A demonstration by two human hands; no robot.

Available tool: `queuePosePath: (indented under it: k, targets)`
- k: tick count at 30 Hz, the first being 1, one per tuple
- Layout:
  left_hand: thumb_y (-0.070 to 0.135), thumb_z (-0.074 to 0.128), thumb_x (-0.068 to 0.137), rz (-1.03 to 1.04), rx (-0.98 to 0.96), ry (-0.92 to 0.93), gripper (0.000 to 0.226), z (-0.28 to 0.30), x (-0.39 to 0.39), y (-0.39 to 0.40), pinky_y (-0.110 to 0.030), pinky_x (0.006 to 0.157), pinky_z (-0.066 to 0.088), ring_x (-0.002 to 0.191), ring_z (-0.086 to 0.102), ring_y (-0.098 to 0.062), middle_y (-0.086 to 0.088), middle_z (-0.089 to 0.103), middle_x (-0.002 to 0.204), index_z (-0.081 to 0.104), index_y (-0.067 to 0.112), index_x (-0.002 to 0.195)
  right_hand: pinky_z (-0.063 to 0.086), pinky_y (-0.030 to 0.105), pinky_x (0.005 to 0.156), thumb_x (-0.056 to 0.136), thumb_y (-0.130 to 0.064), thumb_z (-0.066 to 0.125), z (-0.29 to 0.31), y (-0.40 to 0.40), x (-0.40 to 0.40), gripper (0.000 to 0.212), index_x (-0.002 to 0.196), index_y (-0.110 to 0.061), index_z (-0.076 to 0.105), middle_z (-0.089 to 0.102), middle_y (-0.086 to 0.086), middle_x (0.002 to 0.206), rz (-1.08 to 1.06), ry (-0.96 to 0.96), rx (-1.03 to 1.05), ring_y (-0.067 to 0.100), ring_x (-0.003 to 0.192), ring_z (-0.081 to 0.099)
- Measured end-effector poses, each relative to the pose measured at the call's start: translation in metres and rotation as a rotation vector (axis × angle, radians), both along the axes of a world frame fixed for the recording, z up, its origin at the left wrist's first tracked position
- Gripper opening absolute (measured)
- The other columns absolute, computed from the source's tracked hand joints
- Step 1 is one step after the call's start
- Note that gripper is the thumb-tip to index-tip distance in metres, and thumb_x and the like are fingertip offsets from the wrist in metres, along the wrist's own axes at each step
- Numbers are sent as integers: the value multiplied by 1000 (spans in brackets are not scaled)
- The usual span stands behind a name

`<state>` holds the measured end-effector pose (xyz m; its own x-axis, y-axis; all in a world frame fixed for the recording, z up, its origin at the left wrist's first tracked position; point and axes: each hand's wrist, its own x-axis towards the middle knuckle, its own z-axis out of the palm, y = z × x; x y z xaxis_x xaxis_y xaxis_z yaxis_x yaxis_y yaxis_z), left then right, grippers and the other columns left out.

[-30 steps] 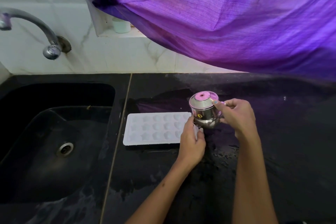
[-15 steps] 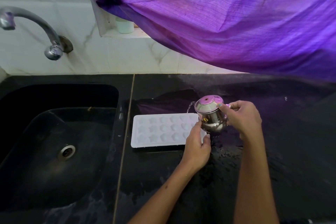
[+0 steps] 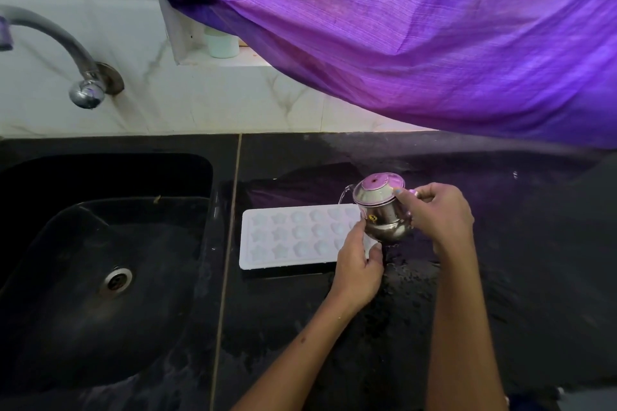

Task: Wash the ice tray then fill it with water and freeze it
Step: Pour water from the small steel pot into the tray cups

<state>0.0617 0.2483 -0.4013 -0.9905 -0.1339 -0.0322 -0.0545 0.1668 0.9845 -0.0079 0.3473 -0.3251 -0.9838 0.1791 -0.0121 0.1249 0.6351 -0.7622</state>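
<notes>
- The small lidded stainless-steel jug (image 3: 384, 210) is tipped further toward its spout than a second ago, and a thin curved thread of water now shows at the spout, falling toward the far right corner of the white plastic ice tray with star and round moulds (image 3: 293, 237).
- The tray itself lies where it did on the wet black stone bench (image 3: 500, 277), just right of the black sink (image 3: 100, 260); only the jug's angle has changed.
- I judge from this that washing is done and filling has begun; freezing is still to come. Whether any moulds already hold water cannot be told.
- The right hand (image 3: 437, 213) is curled round the jug's handle, with the thumb laid against the lid's edge, and carries the jug above the tray's right end.
- The left hand (image 3: 359, 269) pinches the tray's near right edge between thumb and fingers, apparently steadying it; its fingertips lie just beside the jug's belly, and contact cannot be told.
- The tray stretches leftward from both hands, flat on the bench, with most moulds uncovered.
</notes>
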Motion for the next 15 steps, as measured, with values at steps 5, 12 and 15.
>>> queuePosePath:
  k: [5,12,15]
  targets:
    - [9,42,97,15,21,1,51,2,0,-2,-18,105,27,122,31,4,16,38,132,29,21,145,56,46,82,77,-49,73,-4,2,0,32,74,-18,66,71,-1,74,-35,12,-102,25,80,70]
    - [8,41,96,54,43,59,55,10,1,-7,-22,109,31,127,33,4,10,41,142,26,26,146,59,50,77,73,-50,74,0,0,2,32,74,-18,67,71,2,72,-15,58,-223,24,77,71]
    - [9,42,96,70,45,61,56,10,1,-9,-26,110,33,126,35,5,9,41,144,26,27,146,58,50,78,68,-57,71,1,-5,3,38,74,-19,66,71,0,72,2,80,-205,24,78,71]
